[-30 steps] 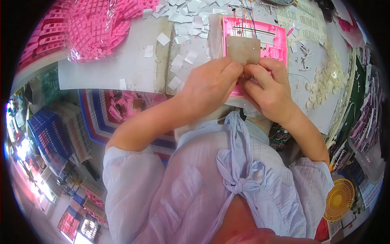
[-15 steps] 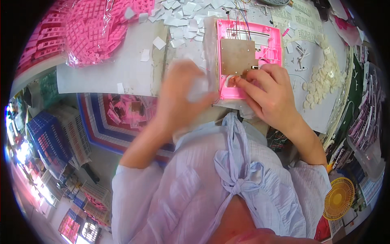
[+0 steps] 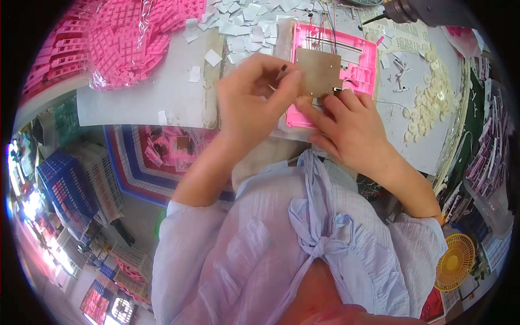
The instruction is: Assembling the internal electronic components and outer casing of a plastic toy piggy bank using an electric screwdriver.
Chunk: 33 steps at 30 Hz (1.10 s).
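Note:
A pink plastic casing (image 3: pixel 370 65) lies on the worktable with a brown circuit board (image 3: pixel 319 73) seated in it, and thin coloured wires (image 3: pixel 323 24) run out of its far edge. My right hand (image 3: pixel 352 122) lies over the near right part of the casing. Its fingers press by the board's near edge, and its thumb is at the casing's near rim. Just left of the casing, my left hand (image 3: pixel 252 100) is raised, with thumb and fingers pinched on a small dark piece (image 3: pixel 283 70), too small to name.
White paper squares (image 3: pixel 252 32) lie scattered at the back. Pink grid-like parts (image 3: pixel 127 46) are piled at the left. Cream round pieces (image 3: pixel 430 103) are heaped at the right. A dark screwdriver-like tool (image 3: pixel 401 12) with a thin bit juts in at the far right. A striped bag (image 3: pixel 127 162) stands below the table.
My left hand has come up and right, beside the board, with a small dark piece now showing in its pinch. My right fingers have flattened onto the casing. The dark tool has appeared.

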Available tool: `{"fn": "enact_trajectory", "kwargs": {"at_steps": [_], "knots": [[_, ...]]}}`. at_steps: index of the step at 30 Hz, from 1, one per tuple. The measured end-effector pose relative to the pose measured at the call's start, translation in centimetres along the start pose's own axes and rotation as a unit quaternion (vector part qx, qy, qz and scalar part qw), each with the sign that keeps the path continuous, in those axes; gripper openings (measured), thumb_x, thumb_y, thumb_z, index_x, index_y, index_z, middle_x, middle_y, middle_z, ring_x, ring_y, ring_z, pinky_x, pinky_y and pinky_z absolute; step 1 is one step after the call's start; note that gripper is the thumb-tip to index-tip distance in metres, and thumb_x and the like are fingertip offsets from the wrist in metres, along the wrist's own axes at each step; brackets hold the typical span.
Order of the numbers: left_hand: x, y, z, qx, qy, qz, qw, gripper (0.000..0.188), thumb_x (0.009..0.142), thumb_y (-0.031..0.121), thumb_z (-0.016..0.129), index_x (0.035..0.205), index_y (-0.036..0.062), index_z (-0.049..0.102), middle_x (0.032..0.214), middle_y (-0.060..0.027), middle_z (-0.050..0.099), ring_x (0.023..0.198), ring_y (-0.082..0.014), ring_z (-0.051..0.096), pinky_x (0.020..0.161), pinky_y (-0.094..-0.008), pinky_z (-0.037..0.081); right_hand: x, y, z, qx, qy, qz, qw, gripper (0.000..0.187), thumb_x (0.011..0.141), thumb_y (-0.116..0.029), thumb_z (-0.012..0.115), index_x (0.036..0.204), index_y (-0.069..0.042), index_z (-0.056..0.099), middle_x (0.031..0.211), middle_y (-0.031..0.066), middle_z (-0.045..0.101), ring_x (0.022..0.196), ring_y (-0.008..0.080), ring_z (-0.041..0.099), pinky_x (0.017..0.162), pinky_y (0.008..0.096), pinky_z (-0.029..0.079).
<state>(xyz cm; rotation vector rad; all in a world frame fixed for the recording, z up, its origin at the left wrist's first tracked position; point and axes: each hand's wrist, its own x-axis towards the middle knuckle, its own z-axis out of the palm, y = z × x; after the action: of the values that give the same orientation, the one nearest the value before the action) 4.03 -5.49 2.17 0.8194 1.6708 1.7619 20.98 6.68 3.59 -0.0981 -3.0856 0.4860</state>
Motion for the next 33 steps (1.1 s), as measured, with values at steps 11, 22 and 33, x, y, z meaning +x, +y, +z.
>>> {"fn": "enact_trajectory", "kwargs": {"at_steps": [11, 22, 33], "knots": [[-0.7, 0.3, 1.6, 0.218, -0.178, 0.157, 0.947, 0.012, 0.083, 0.001, 0.077, 0.094, 0.0015, 0.072, 0.076, -0.0067, 0.066, 0.06, -0.013, 0.059, 0.053, -0.0262, 0.045, -1.4, 2.8, -1.8, 0.194, 0.233, 0.025, 0.953, 0.036, 0.074, -0.008, 0.081, 0.109, -0.006, 0.073, 0.101, 0.01, 0.07, 0.088, 0.0279, 0.065, 0.072, 0.0374, 0.054], [0.4, 1.3, 3.3, 0.155, -0.262, -0.04, 0.952, 0.01, 0.088, 0.001, 0.072, 0.098, 0.0012, 0.07, 0.08, -0.0064, 0.066, 0.064, -0.0102, 0.055, 0.058, -0.0235, 0.044, -2.9, 3.4, -1.1, 0.127, 0.271, -0.047, 0.953, 0.028, 0.078, -0.003, 0.078, 0.105, -0.005, 0.072, 0.09, 0.009, 0.07, 0.079, 0.0266, 0.065, 0.066, 0.0362, 0.053], [-1.8, -1.0, -1.3, 0.431, -0.243, 0.269, 0.826, 0.028, 0.079, 0.014, 0.079, 0.106, 0.0099, 0.073, 0.101, -0.0048, 0.065, 0.09, -0.024, 0.063, 0.083, -0.0401, 0.045, -5.5, 3.7, -1.2, 0.154, 0.132, 0.051, 0.978, 0.017, 0.075, -0.007, 0.078, 0.09, -0.006, 0.071, 0.088, 0.0054, 0.064, 0.08, 0.025, 0.061, 0.062, 0.0347, 0.051]]}}
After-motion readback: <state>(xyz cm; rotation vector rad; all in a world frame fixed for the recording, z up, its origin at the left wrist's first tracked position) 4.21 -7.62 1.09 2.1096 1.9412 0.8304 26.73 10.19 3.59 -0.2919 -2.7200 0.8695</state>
